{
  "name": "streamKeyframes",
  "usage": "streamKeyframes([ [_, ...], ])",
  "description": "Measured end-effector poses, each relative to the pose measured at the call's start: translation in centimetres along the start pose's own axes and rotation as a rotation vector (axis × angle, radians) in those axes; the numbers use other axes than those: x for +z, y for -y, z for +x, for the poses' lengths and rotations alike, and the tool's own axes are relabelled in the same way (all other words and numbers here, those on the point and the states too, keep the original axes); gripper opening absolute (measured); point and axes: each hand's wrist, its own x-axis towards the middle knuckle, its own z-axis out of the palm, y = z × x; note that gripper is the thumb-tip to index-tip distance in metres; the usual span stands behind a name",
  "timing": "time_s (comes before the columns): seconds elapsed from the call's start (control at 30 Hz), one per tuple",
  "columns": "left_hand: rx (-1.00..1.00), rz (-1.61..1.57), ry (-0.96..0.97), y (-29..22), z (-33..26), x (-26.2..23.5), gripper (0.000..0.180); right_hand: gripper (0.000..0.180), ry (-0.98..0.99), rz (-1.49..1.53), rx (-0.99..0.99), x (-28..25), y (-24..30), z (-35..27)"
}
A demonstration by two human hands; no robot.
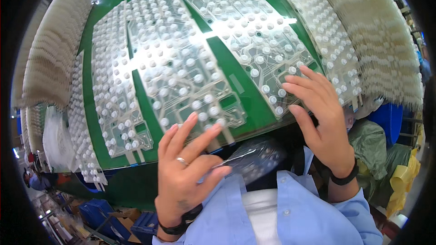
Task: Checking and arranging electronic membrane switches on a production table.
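Several clear membrane sheets studded with small white rubber domes lie on a green table (236, 63). My left hand (184, 172), with a ring on one finger, has its fingers spread over the near edge of the middle sheet (181, 72), and a blurred transparent sheet (254, 156) sits between its thumb and fingers. My right hand (320, 118) hovers with fingers apart over the near corner of the right sheet (254, 31), fingertips close to its domes. It holds nothing.
Tall stacks of the same domed sheets stand at the left (50, 45) and right (377, 31). More single sheets line the left edge (111, 86). Blue crates (97, 213) and a green cloth bundle (370, 143) sit below the table.
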Motion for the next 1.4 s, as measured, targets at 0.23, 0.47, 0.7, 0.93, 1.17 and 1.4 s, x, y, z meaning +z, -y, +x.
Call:
streamKeyframes([
  [0.23,0.094,-0.088,-0.051,-1.5,-0.3,0.2,0.022,0.029,0.100,0.545,-0.144,0.0,6.8,-0.8],
  [0.47,0.158,-0.098,-0.020,-1.7,-0.3,0.4,0.024,0.023,0.098,0.493,-0.145,0.4,7.4,-1.2],
  [0.7,0.161,-0.136,0.010,-0.6,0.0,-1.0,0.034,0.018,-0.029,0.548,-0.256,-0.6,6.7,-0.5],
  [0.93,0.168,-0.023,0.016,0.3,0.7,0.3,0.036,0.008,-0.036,1.080,0.390,2.6,3.9,0.9],
  [1.17,0.154,-0.135,0.108,1.4,-0.4,0.9,0.035,0.004,0.037,0.927,0.451,2.7,3.0,1.8],
  [1.4,0.181,-0.128,0.072,2.0,-0.5,1.1,0.039,0.005,0.189,0.754,0.414,3.0,4.1,2.1],
])
